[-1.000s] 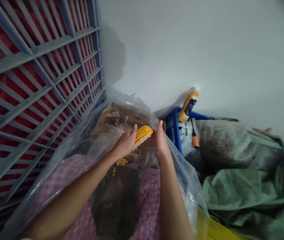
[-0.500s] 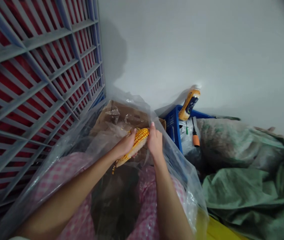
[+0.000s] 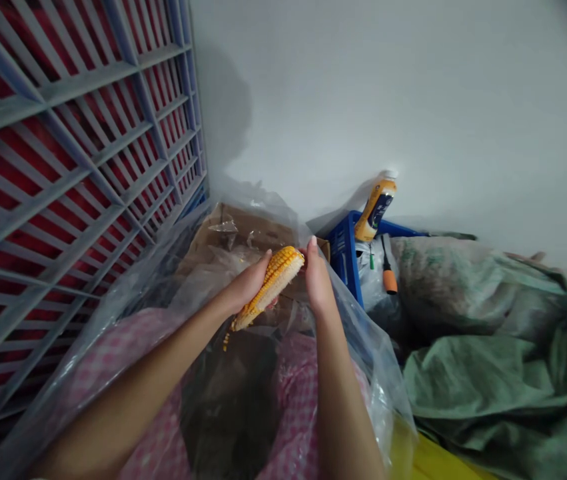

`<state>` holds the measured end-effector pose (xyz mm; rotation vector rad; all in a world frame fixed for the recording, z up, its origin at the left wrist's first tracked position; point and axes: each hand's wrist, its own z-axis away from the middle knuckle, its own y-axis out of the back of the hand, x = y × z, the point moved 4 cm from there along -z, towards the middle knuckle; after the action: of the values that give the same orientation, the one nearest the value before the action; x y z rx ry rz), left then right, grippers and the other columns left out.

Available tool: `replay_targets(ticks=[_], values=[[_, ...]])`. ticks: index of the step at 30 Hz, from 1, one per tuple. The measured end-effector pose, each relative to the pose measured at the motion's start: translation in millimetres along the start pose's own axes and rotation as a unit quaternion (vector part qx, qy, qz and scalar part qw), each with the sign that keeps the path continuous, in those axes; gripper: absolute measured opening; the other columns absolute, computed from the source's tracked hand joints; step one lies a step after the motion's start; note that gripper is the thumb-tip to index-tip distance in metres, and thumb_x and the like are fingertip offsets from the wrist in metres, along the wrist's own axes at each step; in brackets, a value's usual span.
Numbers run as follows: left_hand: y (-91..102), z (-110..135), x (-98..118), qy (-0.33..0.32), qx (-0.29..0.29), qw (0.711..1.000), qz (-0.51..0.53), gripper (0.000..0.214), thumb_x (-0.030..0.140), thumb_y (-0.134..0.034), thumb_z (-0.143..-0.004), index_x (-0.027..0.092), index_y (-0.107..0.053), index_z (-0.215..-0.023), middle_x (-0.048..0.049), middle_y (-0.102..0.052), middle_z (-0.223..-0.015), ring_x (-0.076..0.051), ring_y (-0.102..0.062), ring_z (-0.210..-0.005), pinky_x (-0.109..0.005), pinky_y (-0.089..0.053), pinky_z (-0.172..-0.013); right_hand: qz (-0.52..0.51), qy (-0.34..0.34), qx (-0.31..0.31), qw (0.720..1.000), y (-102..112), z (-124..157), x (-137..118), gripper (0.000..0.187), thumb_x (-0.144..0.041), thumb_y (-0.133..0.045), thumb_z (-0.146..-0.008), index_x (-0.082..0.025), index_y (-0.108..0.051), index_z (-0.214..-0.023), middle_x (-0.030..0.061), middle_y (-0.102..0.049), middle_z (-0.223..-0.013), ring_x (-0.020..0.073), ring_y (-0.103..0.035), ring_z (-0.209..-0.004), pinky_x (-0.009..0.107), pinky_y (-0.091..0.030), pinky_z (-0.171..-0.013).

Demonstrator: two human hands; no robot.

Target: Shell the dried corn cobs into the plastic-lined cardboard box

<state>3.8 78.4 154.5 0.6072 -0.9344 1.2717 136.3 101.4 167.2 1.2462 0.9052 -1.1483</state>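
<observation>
A cob of dried yellow corn (image 3: 268,287) lies across my two hands, with kernels gone from part of it and its lower end bare or ragged. My left hand (image 3: 248,283) is shut around the cob's middle. My right hand (image 3: 318,280) presses its fingers against the cob's upper tip. Below the hands hangs a clear plastic liner (image 3: 203,293) inside a cardboard box (image 3: 246,230). Its dark inside (image 3: 228,407) is partly hidden by my forearms. A pink checked cloth (image 3: 298,393) lies under my arms.
A grey-and-red lattice crate (image 3: 73,147) stands at the left. A white wall (image 3: 388,100) rises behind. To the right are a blue plastic crate (image 3: 343,257), a yellow bottle (image 3: 376,210), a white bag (image 3: 373,277) and a bulging green woven sack (image 3: 483,353).
The cob has turned to a steeper tilt, its upper end rising toward my right hand's fingers. The loose kernels seen falling a second ago no longer show below my left hand.
</observation>
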Motion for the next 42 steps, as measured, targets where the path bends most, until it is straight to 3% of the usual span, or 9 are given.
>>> replay_targets(ticks=[4,9,12,14,18,26,31,36,42], values=[[8.9,-5,-2,-0.009,0.075,0.997,0.0,0.066,0.067,-0.026,-0.096,0.02,-0.057,-0.063,-0.0035,-0.054,-0.045,-0.016,-0.051,-0.038,-0.028,-0.04,-0.043,-0.144,-0.068,-0.104,0.982,-16,8,-3,0.083,-0.084,-0.025,-0.087,-0.015,-0.07,-0.095,0.0082,-0.068,-0.078,0.0232,-0.066,-0.084,0.03,-0.051,-0.072],[14.4,-3,9,-0.147,0.133,0.978,-0.061,0.071,0.069,-0.022,-0.095,0.017,-0.067,-0.079,-0.0077,-0.068,-0.066,-0.023,-0.069,-0.071,-0.031,-0.053,-0.067,-0.23,-0.056,-0.117,0.964,-30,22,-22,0.078,-0.084,-0.029,-0.086,-0.019,-0.068,-0.103,0.0085,-0.071,-0.087,0.0246,-0.066,-0.099,0.035,-0.053,-0.084],[13.4,2,15,-0.229,0.143,0.959,-0.082,0.07,0.065,-0.022,-0.097,0.016,-0.072,-0.097,-0.0093,-0.075,-0.094,-0.024,-0.068,-0.103,-0.032,-0.051,-0.094,-0.259,-0.046,-0.113,0.958,-36,30,-31,0.078,-0.085,-0.028,-0.085,-0.019,-0.069,-0.095,0.0104,-0.071,-0.089,0.0254,-0.064,-0.111,0.037,-0.053,-0.091],[12.1,3,14,-0.238,0.143,0.956,-0.093,0.071,0.064,-0.021,-0.098,0.016,-0.072,-0.103,-0.0098,-0.076,-0.101,-0.024,-0.066,-0.11,-0.033,-0.049,-0.098,-0.277,-0.042,-0.114,0.953,-38,33,-32,0.073,-0.083,-0.034,-0.084,-0.019,-0.069,-0.089,0.0114,-0.071,-0.089,0.0264,-0.062,-0.116,0.038,-0.053,-0.094],[10.0,2,8,-0.218,0.153,0.959,-0.094,0.074,0.064,-0.018,-0.098,0.015,-0.073,-0.104,-0.0103,-0.076,-0.1,-0.024,-0.068,-0.105,-0.033,-0.05,-0.095,-0.314,-0.04,-0.105,0.943,-41,35,-25,0.061,-0.079,-0.053,-0.077,-0.02,-0.065,-0.083,0.0114,-0.072,-0.091,0.0286,-0.061,-0.117,0.039,-0.054,-0.095],[9.0,-5,2,-0.207,0.128,0.97,-0.002,0.076,0.075,-0.026,-0.092,0.017,-0.073,-0.102,-0.0085,-0.076,-0.096,-0.024,-0.07,-0.099,-0.033,-0.053,-0.09,-0.37,-0.046,-0.102,0.922,-39,36,-15,0.061,-0.073,-0.079,-0.06,-0.022,-0.066,-0.092,0.0057,-0.073,-0.096,0.028,-0.063,-0.113,0.039,-0.056,-0.092],[9.8,-7,2,-0.169,0.118,0.977,0.057,0.075,0.077,-0.032,-0.09,0.016,-0.073,-0.104,-0.0072,-0.074,-0.081,-0.023,-0.071,-0.082,-0.03,-0.055,-0.07,-0.372,-0.052,-0.151,0.914,-39,35,-23,0.064,-0.082,-0.065,-0.067,-0.022,-0.066,-0.09,0.0059,-0.072,-0.094,0.0285,-0.063,-0.114,0.039,-0.057,-0.088],[7.5,-4,3,-0.166,0.104,0.979,0.059,0.071,0.074,-0.036,-0.091,0.016,-0.073,-0.108,-0.0072,-0.074,-0.081,-0.021,-0.07,-0.073,-0.027,-0.051,-0.058,-0.355,-0.051,-0.088,0.929,-36,32,-18,0.055,-0.07,-0.072,-0.069,-0.021,-0.064,-0.093,0.0036,-0.071,-0.094,0.025,-0.065,-0.105,0.034,-0.057,-0.083],[-3.1,0,4,-0.054,0.044,0.99,0.121,0.066,0.065,-0.023,-0.098,0.017,-0.068,-0.106,-0.0004,-0.057,-0.05,-0.014,-0.049,-0.036,-0.026,-0.038,-0.038,-0.252,-0.013,-0.07,0.965,-33,32,-6,0.043,-0.063,-0.061,-0.083,-0.021,-0.064,-0.093,0.0021,-0.065,-0.08,0.0221,-0.066,-0.093,0.031,-0.057,-0.071]])
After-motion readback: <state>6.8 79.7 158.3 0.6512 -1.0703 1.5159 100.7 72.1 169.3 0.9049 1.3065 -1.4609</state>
